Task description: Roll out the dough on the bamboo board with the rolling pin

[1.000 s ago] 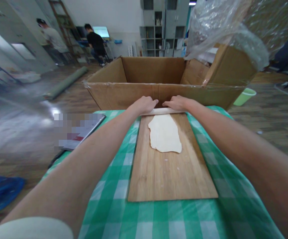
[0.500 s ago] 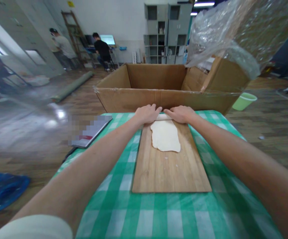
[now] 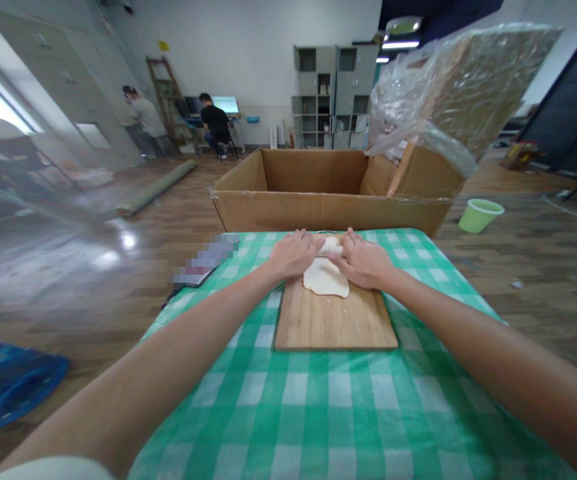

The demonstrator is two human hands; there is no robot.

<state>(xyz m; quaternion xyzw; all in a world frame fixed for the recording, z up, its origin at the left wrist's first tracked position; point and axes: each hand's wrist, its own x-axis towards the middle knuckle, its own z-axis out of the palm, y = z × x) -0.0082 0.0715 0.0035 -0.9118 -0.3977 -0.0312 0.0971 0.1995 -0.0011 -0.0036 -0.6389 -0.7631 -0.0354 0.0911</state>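
A pale rolling pin lies crosswise over a thin sheet of white dough. My left hand is closed over the pin's left end, fingers pointing forward. On the other end rests my right hand, also closed over it, its thumb toward the middle. Only the pin's short middle part shows between the hands. Dough extends on both the near and far sides of the pin. Beneath is a wooden board, its near half bare except for small white bits.
A green checked tablecloth covers the table. At its left edge lies a flat, blurred-out device. Beyond the far edge stands a large open cardboard box, with a green bin to its right. Two people are in the background.
My hands and the rolling pin have come back from the board's far end onto the dough, which now shows beyond the pin. The camera view has tilted up slightly.
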